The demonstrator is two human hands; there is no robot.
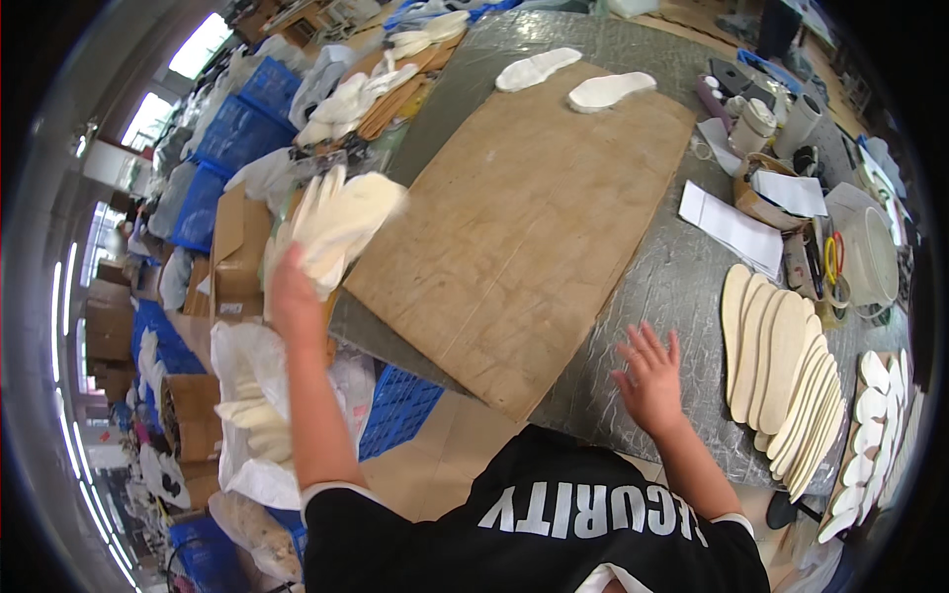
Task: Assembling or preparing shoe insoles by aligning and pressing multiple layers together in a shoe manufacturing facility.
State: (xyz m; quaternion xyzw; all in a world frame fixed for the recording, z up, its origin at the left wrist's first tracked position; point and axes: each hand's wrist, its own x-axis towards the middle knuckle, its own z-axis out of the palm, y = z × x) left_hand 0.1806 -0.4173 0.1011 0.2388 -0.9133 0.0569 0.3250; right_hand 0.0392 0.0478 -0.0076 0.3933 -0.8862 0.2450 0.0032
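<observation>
On my far left, blue crates (pixel 242 121) stand behind an open cardboard box (pixel 240 237). My left grip (pixel 292 292), blurred, is closed around the near end of some cream insoles (pixel 351 222), which hang just off the left edge of the brown cardboard sheet (pixel 524 237); I can't tell how many I hold. That sheet lies aslant on the grey desk (pixel 657 287), with two white insoles (pixel 611 92) at its far end. My right grip (pixel 649 378) is empty, fingers spread over the desk; whether they touch it, I can't tell. Right of that, white papers (pixel 732 229) lie beyond a fanned row of beige insoles (pixel 776 361).
</observation>
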